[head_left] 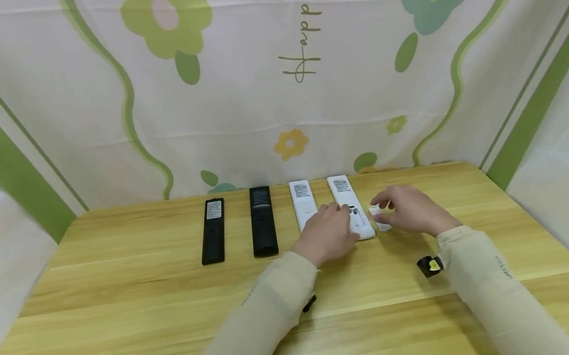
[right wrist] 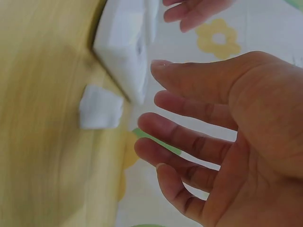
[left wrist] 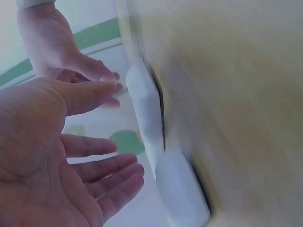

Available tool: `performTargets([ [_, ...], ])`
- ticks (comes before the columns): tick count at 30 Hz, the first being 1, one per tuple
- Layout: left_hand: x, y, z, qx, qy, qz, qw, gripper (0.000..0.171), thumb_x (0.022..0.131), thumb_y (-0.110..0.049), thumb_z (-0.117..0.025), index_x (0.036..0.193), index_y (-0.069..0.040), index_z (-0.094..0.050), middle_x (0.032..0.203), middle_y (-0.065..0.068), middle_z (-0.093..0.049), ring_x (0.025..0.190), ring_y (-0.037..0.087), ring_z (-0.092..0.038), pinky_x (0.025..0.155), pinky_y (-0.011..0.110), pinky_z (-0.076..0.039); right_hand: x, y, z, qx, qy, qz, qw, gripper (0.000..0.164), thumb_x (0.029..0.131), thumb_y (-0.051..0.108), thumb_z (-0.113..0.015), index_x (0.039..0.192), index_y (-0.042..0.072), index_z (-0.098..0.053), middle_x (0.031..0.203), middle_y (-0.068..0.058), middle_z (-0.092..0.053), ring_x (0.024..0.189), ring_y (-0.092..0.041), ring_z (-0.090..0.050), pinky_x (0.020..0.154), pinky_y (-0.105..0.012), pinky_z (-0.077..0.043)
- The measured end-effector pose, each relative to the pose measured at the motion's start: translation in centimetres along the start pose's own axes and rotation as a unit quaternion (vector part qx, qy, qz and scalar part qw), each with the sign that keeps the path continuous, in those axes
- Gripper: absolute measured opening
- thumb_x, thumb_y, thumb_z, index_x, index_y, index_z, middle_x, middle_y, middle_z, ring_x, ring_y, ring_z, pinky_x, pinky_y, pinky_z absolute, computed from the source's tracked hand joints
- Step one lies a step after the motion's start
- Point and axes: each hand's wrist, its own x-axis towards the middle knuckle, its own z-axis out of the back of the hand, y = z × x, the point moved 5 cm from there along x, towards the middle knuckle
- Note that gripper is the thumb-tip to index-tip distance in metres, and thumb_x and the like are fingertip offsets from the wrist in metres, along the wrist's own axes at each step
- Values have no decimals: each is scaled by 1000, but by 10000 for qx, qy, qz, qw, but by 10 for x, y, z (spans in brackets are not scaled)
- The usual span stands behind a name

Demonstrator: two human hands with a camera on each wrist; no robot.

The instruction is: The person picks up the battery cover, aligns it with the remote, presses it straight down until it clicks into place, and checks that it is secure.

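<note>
A white remote control (head_left: 341, 190) lies face down, its battery compartment uncovered at the near end. My left hand (head_left: 328, 232) hovers over that end and the neighbouring white remote (head_left: 302, 199); in the left wrist view its fingers are spread and hold nothing. Just right of the uncovered remote, a small white battery cover (right wrist: 100, 108) lies on the table. Above it is my right hand (head_left: 411, 208), its fingers loosely bent. The right wrist view shows a gap between these fingers and the cover.
Two black remotes (head_left: 212, 232) (head_left: 262, 224) lie face down to the left, in one row with the white ones. The wooden table (head_left: 118, 328) ends at a flowered cloth (head_left: 250, 102) behind the row. A small black-and-yellow piece (head_left: 430, 266) sits beside the right sleeve.
</note>
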Motion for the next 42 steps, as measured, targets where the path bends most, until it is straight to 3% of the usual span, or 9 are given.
performTargets([
  [4, 7, -10, -7, -140, 14, 181, 9997, 52, 99, -43, -65, 132, -2, -62, 129, 13, -61, 119, 26, -58, 95, 37, -53, 1, -10, -3, 71, 96, 126, 9998, 40, 90, 12, -77, 124, -7, -68, 113, -22, -69, 103, -39, -65, 87, -55, -52],
  [8, 12, -13, -15, -276, -14, 414, 9988, 41, 97, -41, -69, 118, -6, -69, 123, 12, -63, 112, 24, -59, 89, 35, -55, 2, -16, -9, 195, 508, 133, 9984, 57, 87, 11, -81, 134, -10, -58, 121, -29, -62, 110, -44, -60, 93, -58, -49],
  [12, 13, -15, -19, -375, -58, 450, 9983, 27, 97, -33, -71, 110, -9, -73, 117, 10, -65, 107, 24, -60, 85, 35, -56, 2, -19, -14, 297, 1014, 66, 9944, 71, 86, 14, -83, 144, -9, -49, 123, -29, -56, 109, -39, -57, 95, -55, -49],
  [16, 14, -16, -21, -393, -218, 430, 9981, 20, 96, -24, -72, 107, -8, -74, 110, 11, -66, 100, 24, -62, 78, 34, -57, 3, -17, -16, 228, 1294, 129, 9912, 74, 87, 15, -82, 147, -7, -46, 121, -24, -53, 102, -32, -53, 88, -47, -49],
  [23, 13, -18, -24, -586, -390, 558, 9960, 11, 92, -12, -75, 100, -5, -75, 103, 13, -67, 91, 22, -63, 70, 31, -56, 10, -16, -19, 21, 1199, 196, 9926, 65, 84, 8, -82, 140, -6, -54, 113, -21, -55, 98, -31, -53, 83, -44, -49],
  [32, 11, -20, -26, -738, -351, 659, 9945, 13, 90, -10, -77, 101, -4, -74, 103, 14, -66, 95, 23, -62, 73, 31, -56, 11, -20, -16, 270, 1053, -68, 9940, 57, 80, 9, -86, 129, -4, -60, 116, -27, -58, 108, -42, -58, 91, -54, -50],
  [42, 11, -20, -26, -648, -438, 605, 9951, 12, 89, -10, -76, 100, -5, -74, 102, 13, -67, 93, 23, -62, 71, 33, -56, 14, -23, -15, 554, 864, -79, 9947, 55, 79, 8, -87, 124, -5, -57, 98, -15, -64, 87, -27, -58, 79, -44, -50],
])
